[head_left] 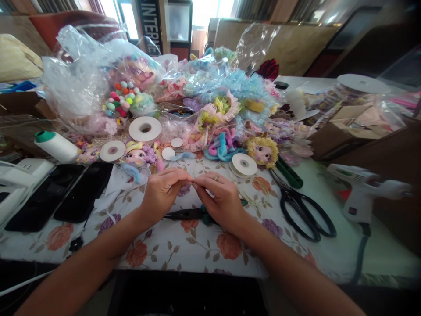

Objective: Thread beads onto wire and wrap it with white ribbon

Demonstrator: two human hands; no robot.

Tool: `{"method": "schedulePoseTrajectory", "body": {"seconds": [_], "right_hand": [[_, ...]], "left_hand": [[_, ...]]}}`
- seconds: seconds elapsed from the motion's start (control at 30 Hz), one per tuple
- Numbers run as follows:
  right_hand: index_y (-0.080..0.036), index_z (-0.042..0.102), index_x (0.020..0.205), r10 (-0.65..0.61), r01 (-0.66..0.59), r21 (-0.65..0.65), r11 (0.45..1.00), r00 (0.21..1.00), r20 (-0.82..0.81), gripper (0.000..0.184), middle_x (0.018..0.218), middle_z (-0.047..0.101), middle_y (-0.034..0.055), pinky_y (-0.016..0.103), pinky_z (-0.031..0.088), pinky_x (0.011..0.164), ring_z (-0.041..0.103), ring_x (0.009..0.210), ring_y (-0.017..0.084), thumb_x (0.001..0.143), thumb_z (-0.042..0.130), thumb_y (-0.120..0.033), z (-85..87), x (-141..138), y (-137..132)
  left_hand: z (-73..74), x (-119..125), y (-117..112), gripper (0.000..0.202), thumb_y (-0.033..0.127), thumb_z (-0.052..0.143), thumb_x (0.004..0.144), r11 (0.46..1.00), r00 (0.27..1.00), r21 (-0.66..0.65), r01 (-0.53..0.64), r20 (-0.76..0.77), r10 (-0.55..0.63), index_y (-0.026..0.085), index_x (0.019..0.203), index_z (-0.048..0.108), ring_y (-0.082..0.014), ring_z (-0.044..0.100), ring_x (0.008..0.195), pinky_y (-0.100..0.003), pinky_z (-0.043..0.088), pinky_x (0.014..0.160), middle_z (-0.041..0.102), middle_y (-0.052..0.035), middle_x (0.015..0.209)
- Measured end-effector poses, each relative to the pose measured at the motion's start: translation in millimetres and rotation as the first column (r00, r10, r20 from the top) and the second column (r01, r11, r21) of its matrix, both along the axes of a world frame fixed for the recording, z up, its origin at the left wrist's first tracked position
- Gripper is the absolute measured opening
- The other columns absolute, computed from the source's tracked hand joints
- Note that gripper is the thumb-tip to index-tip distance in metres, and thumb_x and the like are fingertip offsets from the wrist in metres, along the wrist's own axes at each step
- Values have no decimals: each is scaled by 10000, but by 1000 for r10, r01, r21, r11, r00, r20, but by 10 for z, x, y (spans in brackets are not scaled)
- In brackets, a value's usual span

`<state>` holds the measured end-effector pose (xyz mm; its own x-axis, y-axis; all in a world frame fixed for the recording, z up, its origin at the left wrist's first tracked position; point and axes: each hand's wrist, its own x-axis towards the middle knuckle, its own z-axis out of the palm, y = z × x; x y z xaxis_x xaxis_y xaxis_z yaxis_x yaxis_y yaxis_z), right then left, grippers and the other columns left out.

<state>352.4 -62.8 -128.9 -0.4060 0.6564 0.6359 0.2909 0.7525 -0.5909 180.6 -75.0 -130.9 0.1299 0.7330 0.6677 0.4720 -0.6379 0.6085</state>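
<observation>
My left hand (164,191) and my right hand (219,197) meet fingertip to fingertip above the flowered tablecloth (184,245). Both are pinched closed on something too small to make out between them. A ring shows on my right hand. Pliers with green grips (190,214) lie on the cloth just under my hands. Small doll heads (136,156) (262,151) and white ribbon spools (244,164) (145,129) lie just beyond my fingers.
Large black scissors (304,208) lie right of my hands, with a white glue gun (362,191) further right. Two dark phones (66,193) and a thread cone (57,146) are at the left. Plastic bags (79,83) of pompoms and pastel yarn trims (230,92) are heaped at the back.
</observation>
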Motion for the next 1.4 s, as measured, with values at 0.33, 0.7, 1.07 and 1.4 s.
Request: {"method": "schedulePoseTrajectory", "body": {"seconds": [0.33,0.7,1.07,1.4], "right_hand": [[-200,638,882,7,-7,18,1000,1000,28,164,786,652,38,300,506,753,599,780,156,890,490,-131,-17,5,-5],[-191,627,888,-74,75,74,994,997,-22,129,797,634,37,284,491,731,590,779,151,885,515,-128,35,20,21],[-238,674,955,-38,41,79,996,999,-32,204,840,666,43,302,510,737,612,798,161,889,513,-132,19,-6,3],[-215,678,895,-37,37,-38,999,999,-5,170,807,665,37,274,500,723,614,777,154,890,521,-150,26,4,13]], "left_hand": [[-4,22,-21,114,156,587,853,998,999,-55,-6,45,9,170,805,690,-127,656,700,-215,543,636,704,-40,766],[63,-2,24,186,262,698,779,982,993,-172,82,103,-65,200,953,717,-193,689,891,-285,576,796,740,-49,935],[54,17,10,91,186,698,775,997,985,-58,58,164,-48,211,854,737,-170,700,808,-284,598,732,749,-29,861],[10,23,17,104,128,663,801,990,1000,141,12,16,-14,183,873,714,-127,655,757,-239,550,700,703,-47,833]]}}
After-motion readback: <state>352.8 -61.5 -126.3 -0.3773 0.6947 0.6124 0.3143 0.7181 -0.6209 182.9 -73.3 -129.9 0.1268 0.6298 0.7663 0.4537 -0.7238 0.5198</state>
